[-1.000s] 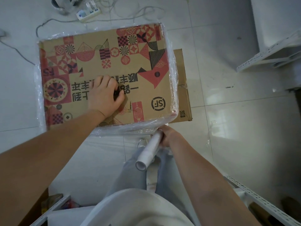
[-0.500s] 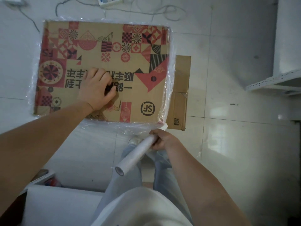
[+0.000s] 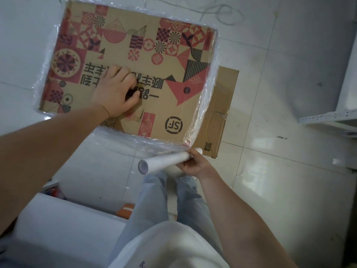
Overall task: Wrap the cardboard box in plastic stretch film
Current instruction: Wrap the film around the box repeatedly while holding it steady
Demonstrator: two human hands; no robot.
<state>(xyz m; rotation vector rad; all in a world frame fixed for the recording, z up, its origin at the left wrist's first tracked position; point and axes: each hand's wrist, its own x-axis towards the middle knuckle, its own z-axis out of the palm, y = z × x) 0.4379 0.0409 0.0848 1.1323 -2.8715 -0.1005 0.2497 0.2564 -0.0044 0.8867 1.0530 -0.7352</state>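
Glossy white floor tiles (image 3: 270,180) fill my view, with loose cables (image 3: 222,12) along the far edge and a white metal shelf (image 3: 328,117) at the right edge. The printed cardboard box (image 3: 154,74), film (image 3: 154,146) bunched around its sides, stands on a flattened cardboard piece (image 3: 222,113) on the floor. My left hand (image 3: 116,93) presses on the box top, fingers curled, gripping nothing. My right hand (image 3: 195,163) is closed around the stretch film roll (image 3: 164,161) at the box's near right corner.
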